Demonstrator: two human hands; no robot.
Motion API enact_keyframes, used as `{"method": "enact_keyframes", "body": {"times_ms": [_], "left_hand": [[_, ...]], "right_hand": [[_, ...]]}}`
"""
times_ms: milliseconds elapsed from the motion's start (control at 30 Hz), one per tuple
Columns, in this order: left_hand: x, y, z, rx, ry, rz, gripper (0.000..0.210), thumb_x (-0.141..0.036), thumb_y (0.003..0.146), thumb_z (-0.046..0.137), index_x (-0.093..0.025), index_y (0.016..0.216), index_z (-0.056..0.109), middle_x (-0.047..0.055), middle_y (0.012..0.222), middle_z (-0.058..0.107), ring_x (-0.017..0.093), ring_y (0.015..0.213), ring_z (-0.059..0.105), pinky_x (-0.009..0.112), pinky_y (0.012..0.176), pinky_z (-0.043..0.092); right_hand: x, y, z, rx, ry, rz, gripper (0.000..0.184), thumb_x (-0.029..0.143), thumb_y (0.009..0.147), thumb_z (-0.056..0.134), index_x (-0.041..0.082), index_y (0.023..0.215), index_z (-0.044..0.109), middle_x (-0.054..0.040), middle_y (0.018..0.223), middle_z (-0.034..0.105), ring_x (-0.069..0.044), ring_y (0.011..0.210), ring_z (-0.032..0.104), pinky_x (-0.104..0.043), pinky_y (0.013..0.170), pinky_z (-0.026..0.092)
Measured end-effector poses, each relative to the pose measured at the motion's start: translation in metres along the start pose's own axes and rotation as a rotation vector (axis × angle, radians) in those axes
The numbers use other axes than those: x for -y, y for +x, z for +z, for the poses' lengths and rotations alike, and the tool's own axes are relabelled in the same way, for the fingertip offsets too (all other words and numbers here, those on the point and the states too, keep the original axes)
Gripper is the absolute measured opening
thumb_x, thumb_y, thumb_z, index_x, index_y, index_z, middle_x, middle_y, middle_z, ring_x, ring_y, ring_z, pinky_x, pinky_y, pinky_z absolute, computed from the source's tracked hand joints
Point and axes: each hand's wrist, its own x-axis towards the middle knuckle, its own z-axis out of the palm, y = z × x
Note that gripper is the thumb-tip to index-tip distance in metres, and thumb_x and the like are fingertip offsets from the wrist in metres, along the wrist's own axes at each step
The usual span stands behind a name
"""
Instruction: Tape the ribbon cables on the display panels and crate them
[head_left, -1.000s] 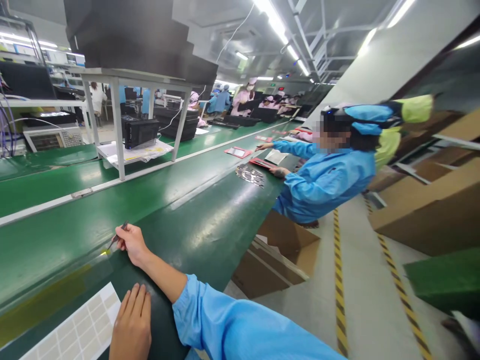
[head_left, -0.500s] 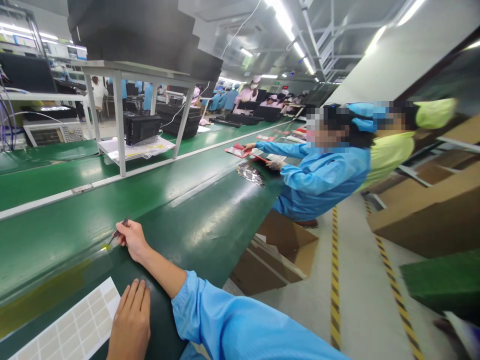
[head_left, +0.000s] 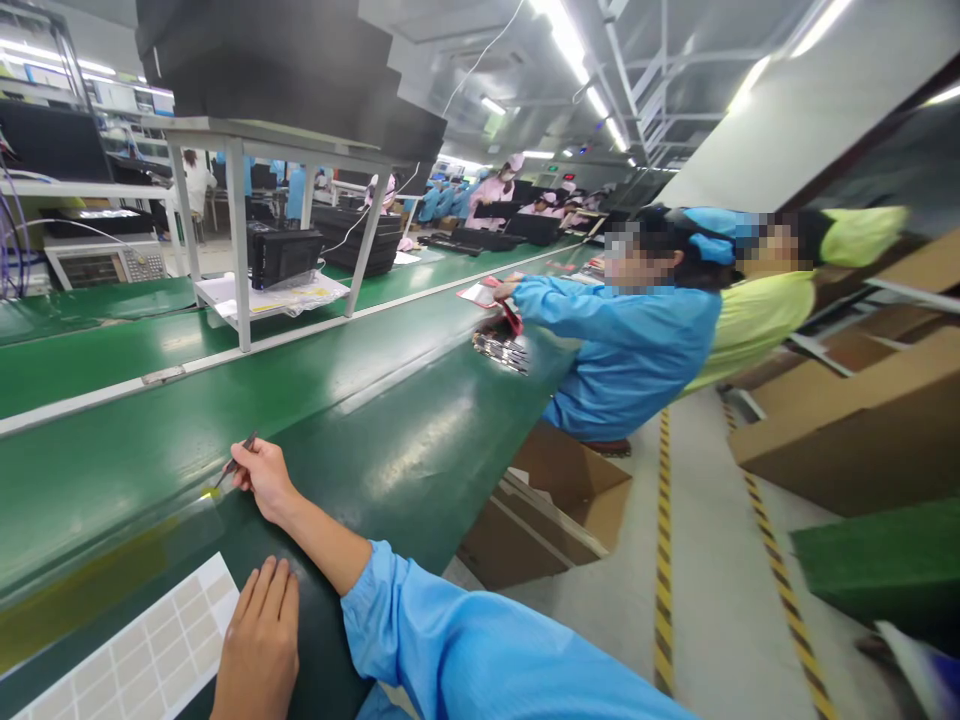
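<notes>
In my right hand (head_left: 264, 482) is a pair of dark tweezers (head_left: 241, 457), slanting down to the left. The tips meet a small yellow piece (head_left: 210, 493) at the end of a clear and yellow strip (head_left: 90, 600) lying along the green bench (head_left: 337, 510). Below it, my left hand (head_left: 260, 640) lies flat, fingers stretched out, beside the right end of a white sheet of pale rectangular labels (head_left: 139, 655). Its fingertips point away from me. Whether the hand presses on the sheet's edge I cannot tell.
A co-worker in a blue smock (head_left: 637, 330) handles a red and white piece beside a pile of shiny metal parts (head_left: 501, 352). An open cardboard box (head_left: 540, 510) stands on the floor against the bench. A white-legged rack (head_left: 238, 250) stands across the bench.
My hands and the tweezers stay practically where they were. Farther along the bench, the co-worker has leaned in and drawn their hands together over the red pieces.
</notes>
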Motion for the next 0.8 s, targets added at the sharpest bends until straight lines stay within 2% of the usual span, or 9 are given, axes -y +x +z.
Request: {"method": "enact_keyframes", "body": {"times_ms": [800], "left_hand": [[0.0014,0.0014,-0.0019,0.007,0.016,0.018,0.062,0.01,0.085,0.034,-0.009,0.121,0.081,0.016,0.132,0.077,0.031,0.121,0.076,0.047,0.1,0.067]], "right_hand": [[0.0021,-0.0017,-0.0004,0.002,0.022,-0.005,0.026,0.04,0.106,0.069,0.014,0.108,0.068,-0.0002,0.09,0.068,-0.01,0.065,0.061,-0.022,0.057,0.055]]}}
